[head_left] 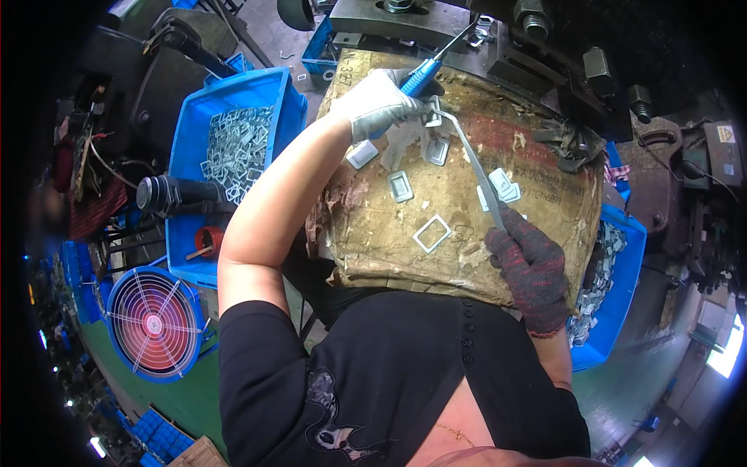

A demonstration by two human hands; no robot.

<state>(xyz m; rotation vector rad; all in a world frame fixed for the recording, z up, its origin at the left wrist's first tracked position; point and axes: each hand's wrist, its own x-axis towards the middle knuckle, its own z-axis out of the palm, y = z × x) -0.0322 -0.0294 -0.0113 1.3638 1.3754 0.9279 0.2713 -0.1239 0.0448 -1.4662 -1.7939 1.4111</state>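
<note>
My left hand (380, 105), in a white glove, is closed round the blue handle of a screwdriver-like tool (422, 76). Its thin dark shaft points up and right toward the machine. In a dark, red-flecked knit glove, my right hand (531, 261) grips long metal tweezers (476, 167) with a ribbed grip. Their bent tip lies beside my left fingers, at a small metal piece (433, 118) partly hidden there. On the worn cardboard (366, 233) lie several small silver rectangular pieces, among them a shallow tray-like one (400, 187) and an open rectangular frame (432, 233).
A blue bin (183, 148) of small metal frames stands at left, another blue bin (622, 288) of metal parts at right. Heavy machine parts (498, 58) with large bolts border the far edge. A dark rag (572, 144) lies far right; a round fan (153, 323) stands lower left.
</note>
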